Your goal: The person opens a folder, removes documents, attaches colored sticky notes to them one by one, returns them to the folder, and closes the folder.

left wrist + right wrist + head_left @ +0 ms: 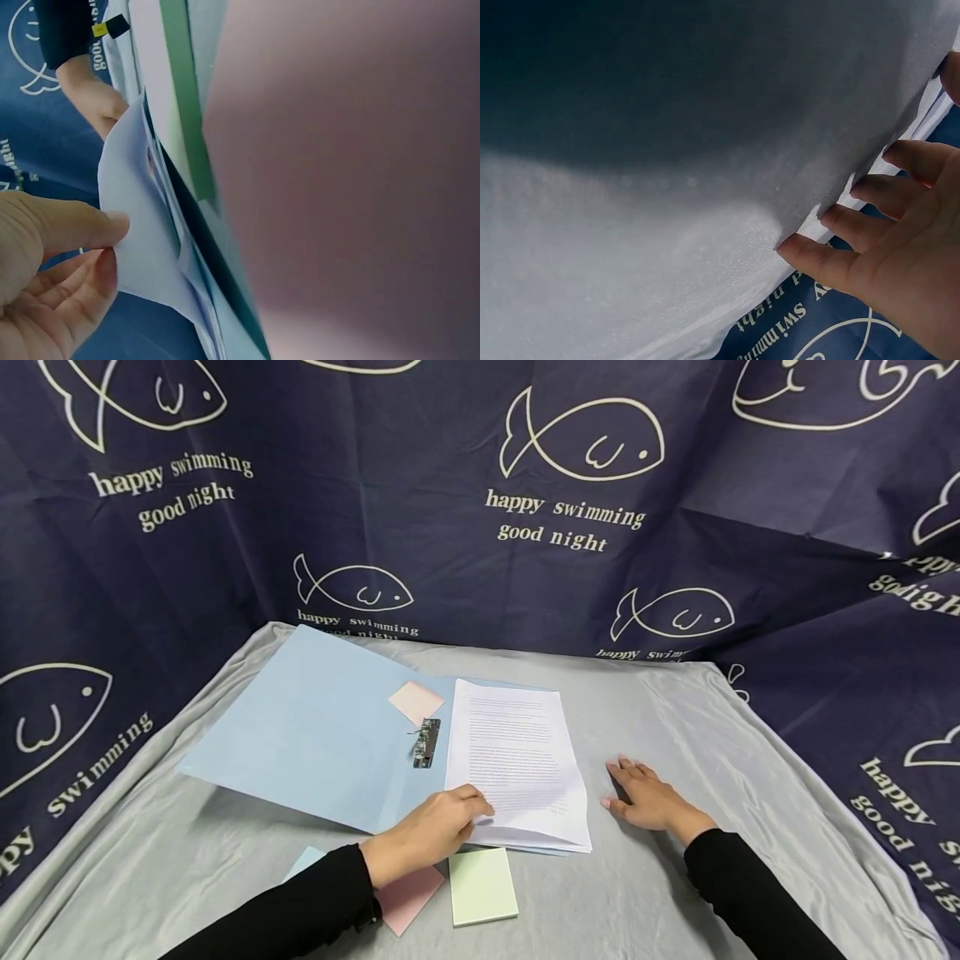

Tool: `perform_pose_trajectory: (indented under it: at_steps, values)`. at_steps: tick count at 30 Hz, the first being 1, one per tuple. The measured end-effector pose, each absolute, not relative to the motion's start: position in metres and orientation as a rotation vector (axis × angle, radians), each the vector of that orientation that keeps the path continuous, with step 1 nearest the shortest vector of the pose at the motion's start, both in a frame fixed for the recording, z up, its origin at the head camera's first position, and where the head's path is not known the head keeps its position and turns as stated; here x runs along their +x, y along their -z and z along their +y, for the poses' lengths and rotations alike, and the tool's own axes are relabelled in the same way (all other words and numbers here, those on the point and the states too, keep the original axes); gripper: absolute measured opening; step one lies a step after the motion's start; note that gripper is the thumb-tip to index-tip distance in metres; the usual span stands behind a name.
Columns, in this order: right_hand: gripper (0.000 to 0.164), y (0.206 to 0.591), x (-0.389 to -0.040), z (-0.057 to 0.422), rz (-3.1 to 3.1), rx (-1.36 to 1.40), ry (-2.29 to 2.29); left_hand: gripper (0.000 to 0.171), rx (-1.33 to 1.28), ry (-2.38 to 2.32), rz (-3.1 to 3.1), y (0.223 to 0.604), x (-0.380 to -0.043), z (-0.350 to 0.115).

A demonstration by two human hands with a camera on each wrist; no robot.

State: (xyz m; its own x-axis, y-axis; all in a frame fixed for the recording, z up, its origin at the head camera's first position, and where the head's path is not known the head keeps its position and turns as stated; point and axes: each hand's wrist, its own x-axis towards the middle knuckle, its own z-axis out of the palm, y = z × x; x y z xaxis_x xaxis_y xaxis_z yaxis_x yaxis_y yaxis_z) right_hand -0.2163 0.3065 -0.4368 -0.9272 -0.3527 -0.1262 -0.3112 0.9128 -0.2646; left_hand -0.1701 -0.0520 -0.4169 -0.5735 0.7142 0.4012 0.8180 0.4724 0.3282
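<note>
Printed sheets of paper (517,752) lie in a stack on the right side of an opened light-blue folder (300,718). My left hand (431,827) pinches the near left corner of the top paper between thumb and fingers; in the left wrist view that corner (135,202) bends upward from the sheets below. A metal clip (426,743) sits by the folder's spine, left of the papers. Fingers spread, my right hand (648,797) rests on the grey cloth to the right of the stack, apart from it. The right wrist view shows its fingertips touching the cloth (667,247).
A pale green sticky-note pad (483,887) lies just in front of the folder. Beside it is a pink pad (411,897), partly under my left forearm, with a light-blue one (305,862) further left. A pale pink note (417,702) lies on the folder above the clip.
</note>
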Motion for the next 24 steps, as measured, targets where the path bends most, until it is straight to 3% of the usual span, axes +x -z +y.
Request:
perform_pose_trajectory:
  at_steps: [9,14,24]
  values:
    - [0.068,0.4373,-0.2161,0.3066,2.905,-0.506,0.360,0.020,-1.357,0.657,-2.602,0.4267,-0.1700,-0.0530]
    - [0.067,0.4367,-0.2156,0.3061,2.903,-0.506,0.364,0.026,-1.394,0.608,-2.623,0.4266,-0.1708,-0.0542]
    - [0.066,0.4357,-0.2159,0.3059,2.906,-0.516,0.373,0.022,-1.434,0.543,-2.745,0.4249,-0.1688,-0.0576]
